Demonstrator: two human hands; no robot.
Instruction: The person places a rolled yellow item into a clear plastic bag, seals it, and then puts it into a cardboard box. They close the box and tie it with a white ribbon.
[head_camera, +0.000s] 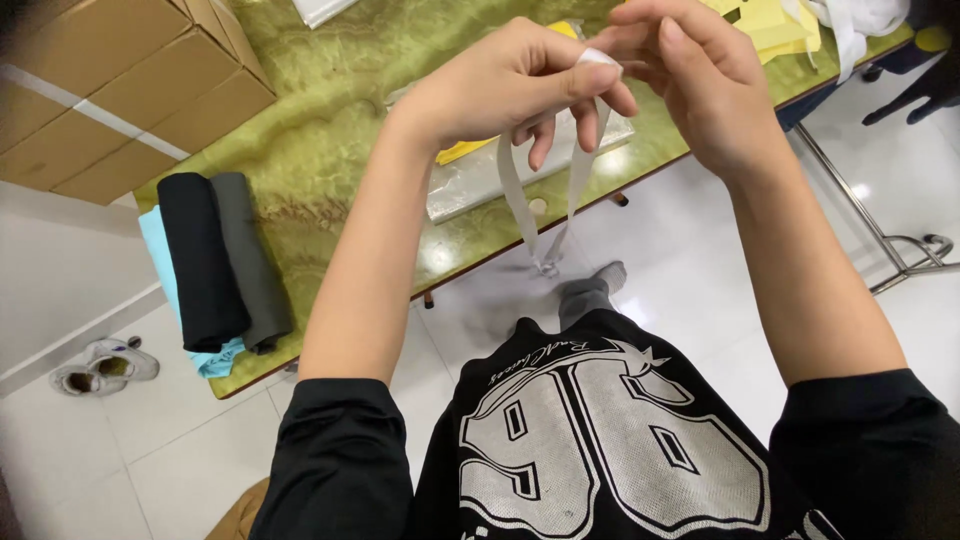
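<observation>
we note both hands raised above the bench edge. left hand (510, 85) pinches the top of a thin white strip (515, 195) between thumb and forefinger; right hand (690, 75) meets it at the same spot, fingertips closed on the strip's upper end. the strip hangs down as a narrow loop, its two legs joining in a small twist near the bench edge, clear of the surface.

progress, as a judgement: the strip is in hand and being worked at its top; nothing shows it fixed to anything yet.

materials: strip flat, papery or plastic, limp. bench (330, 170) top is glossy green with a marbled pattern. a clear plastic bag (470, 180) lies under the hands, shiny and creased. rolled garments (220, 260), black, grey and light blue, soft cylinders, lie at the bench's left end beside cardboard boxes (110, 90), matte brown, taped.
</observation>
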